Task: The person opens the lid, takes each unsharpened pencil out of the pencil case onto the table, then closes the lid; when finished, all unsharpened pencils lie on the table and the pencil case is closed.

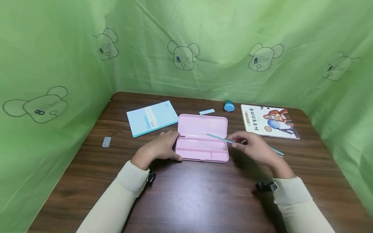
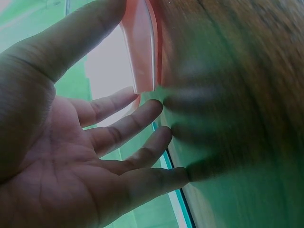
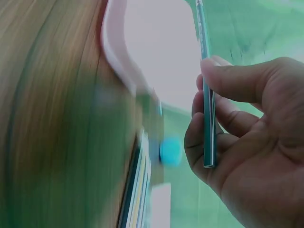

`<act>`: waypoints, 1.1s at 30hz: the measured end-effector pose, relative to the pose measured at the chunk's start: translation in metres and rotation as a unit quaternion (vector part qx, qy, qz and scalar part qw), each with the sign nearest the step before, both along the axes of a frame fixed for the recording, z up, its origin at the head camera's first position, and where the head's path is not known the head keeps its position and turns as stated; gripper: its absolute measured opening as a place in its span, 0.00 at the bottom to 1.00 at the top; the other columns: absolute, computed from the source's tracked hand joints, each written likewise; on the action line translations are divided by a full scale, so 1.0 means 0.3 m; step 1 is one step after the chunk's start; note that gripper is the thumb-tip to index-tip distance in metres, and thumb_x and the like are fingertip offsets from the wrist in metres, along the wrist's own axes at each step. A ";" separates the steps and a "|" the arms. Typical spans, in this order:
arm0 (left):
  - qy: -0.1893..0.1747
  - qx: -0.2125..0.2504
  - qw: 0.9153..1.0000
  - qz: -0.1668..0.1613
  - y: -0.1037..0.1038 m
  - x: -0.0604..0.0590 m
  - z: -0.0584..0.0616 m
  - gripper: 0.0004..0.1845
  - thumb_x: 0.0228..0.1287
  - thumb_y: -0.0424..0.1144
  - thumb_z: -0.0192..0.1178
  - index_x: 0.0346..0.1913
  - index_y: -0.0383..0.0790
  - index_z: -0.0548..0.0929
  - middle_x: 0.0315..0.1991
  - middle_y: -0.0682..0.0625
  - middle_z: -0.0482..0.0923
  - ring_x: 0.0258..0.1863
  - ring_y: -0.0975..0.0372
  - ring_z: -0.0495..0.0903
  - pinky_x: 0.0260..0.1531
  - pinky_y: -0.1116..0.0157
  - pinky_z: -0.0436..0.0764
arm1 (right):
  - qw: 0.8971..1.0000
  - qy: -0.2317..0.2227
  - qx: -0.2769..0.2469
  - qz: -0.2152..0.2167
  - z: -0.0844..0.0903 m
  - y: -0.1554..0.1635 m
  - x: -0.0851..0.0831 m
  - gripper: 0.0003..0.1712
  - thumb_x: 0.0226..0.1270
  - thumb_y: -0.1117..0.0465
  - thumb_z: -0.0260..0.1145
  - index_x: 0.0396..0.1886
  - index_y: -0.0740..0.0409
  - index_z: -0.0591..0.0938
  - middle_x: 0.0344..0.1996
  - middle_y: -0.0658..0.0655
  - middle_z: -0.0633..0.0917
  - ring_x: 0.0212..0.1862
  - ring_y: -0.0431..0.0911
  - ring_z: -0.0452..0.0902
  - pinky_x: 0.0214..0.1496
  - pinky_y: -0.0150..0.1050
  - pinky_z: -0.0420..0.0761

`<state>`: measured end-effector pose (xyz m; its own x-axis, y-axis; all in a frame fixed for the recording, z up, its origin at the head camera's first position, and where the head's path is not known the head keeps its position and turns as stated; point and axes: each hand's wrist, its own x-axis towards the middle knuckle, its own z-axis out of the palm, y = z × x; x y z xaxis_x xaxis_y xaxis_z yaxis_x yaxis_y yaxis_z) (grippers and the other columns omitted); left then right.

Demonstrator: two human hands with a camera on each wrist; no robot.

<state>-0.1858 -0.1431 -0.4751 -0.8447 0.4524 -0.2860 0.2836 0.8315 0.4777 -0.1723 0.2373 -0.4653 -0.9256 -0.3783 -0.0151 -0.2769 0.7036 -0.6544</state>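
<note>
**Inspector:** Reporting on both hands. The right hand (image 1: 253, 147) is pinching a slim teal pencil (image 1: 219, 138) between thumb and fingers; the wrist view is showing the grip plainly. The pencil is slanting toward ten o'clock, its tip hanging over the open pink pencil case (image 1: 202, 138), just above the hinge line, not touching the tray as far as I can tell.

**Clerk:** And the left?

**Inspector:** The left hand (image 1: 162, 148) is lying open, fingers straight and spread, resting against the case's nine o'clock end and steadying it. It is gripping nothing.

**Clerk:** Where is the case sitting?

**Inspector:** At the centre of the brown table (image 1: 192, 200), lid thrown back toward twelve o'clock, tray toward six (two compartments showing, both looking bare).

**Clerk:** Which step is in hand, in your judgement?

**Inspector:** The pencil is being carried to the case; I am reading this as loading, not yet done. The next move is calling for lowering the pencil flat and lengthwise into the long compartment, with the left hand bracing the case against sliding.

**Clerk:** Anything else lying about?

**Inspector:** A blue notebook (image 1: 152, 118) at ten o'clock, a grey eraser (image 1: 106, 142) at nine, a pale blue strip (image 1: 207, 112) and a blue round object (image 1: 229, 105) at twelve, a picture book (image 1: 269, 121) at two.
</note>
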 end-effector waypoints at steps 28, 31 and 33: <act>0.006 0.001 1.000 -0.005 -0.007 -0.003 -0.009 0.51 0.61 0.56 0.84 0.79 0.34 0.72 0.76 0.37 0.75 0.71 0.43 0.73 0.76 0.43 0.76 | 0.989 0.028 0.093 -0.110 -0.136 0.264 0.132 0.09 0.73 0.68 0.77 0.50 0.58 0.91 0.40 0.56 0.92 0.42 0.47 0.83 0.43 0.40 0.79; 0.006 0.001 1.000 -0.004 -0.003 -0.001 -0.004 0.51 0.61 0.56 0.85 0.79 0.34 0.72 0.77 0.37 0.75 0.72 0.43 0.73 0.76 0.43 0.75 | 0.989 0.030 0.093 -0.107 -0.137 0.270 0.133 0.09 0.73 0.68 0.78 0.50 0.58 0.91 0.39 0.56 0.92 0.42 0.46 0.83 0.42 0.38 0.79; 0.005 0.001 1.000 -0.004 0.001 -0.001 0.000 0.51 0.62 0.56 0.84 0.79 0.34 0.72 0.77 0.37 0.74 0.73 0.43 0.73 0.77 0.43 0.75 | 0.990 0.030 0.094 -0.105 -0.134 0.274 0.133 0.09 0.73 0.68 0.78 0.50 0.58 0.91 0.39 0.56 0.92 0.42 0.45 0.83 0.42 0.38 0.79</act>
<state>-0.1861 -0.1429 -0.4752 -0.8436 0.4603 -0.2766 0.2960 0.8283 0.4758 -0.1325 0.3194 -0.5057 -0.9848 -0.1733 -0.0096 -0.1461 0.8575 -0.4933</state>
